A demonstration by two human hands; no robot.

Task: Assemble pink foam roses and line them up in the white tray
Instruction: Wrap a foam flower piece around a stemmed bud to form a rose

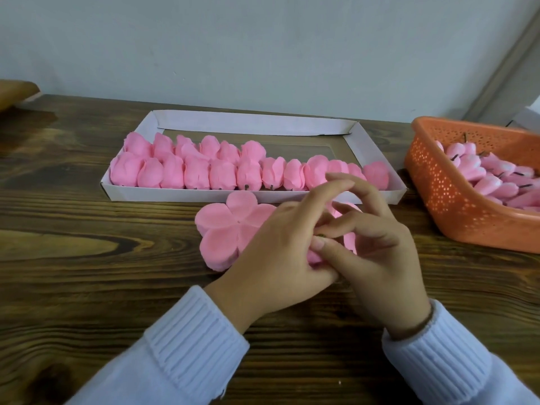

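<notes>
Head view looks down on the left hand (274,252) and right hand (380,258), which meet fingertip to fingertip low in the middle, both curled round a half-made rose (315,257). Most of that rose is covered by the fingers, so only slivers of pink foam show below the left thumb and between the right fingers, and its shape cannot be made out. A tiny dark green speck (321,235) sits where the fingertips pinch together; it is too small to identify. Ribbed pale sleeves (187,340) cover both wrists and run off the bottom edge. Just left of the hands, partly under the left one, lies a petal stack (222,226) of flat pink flower-shaped foam sheets on the wooden worktop (87,258). Beyond it stands the white tray (187,196), holding finished roses (195,173) in two rows: a front row spanning nearly the full length, its right end partly masked by raised fingers, and a shorter back row filling only the left part. At the right, an orange basket (450,206) is cut off by the frame; it holds pink buds (493,182) with short dark stems, heaped so that they cannot be counted. A blurred brown object (14,92) is clipped at the far left edge.
</notes>
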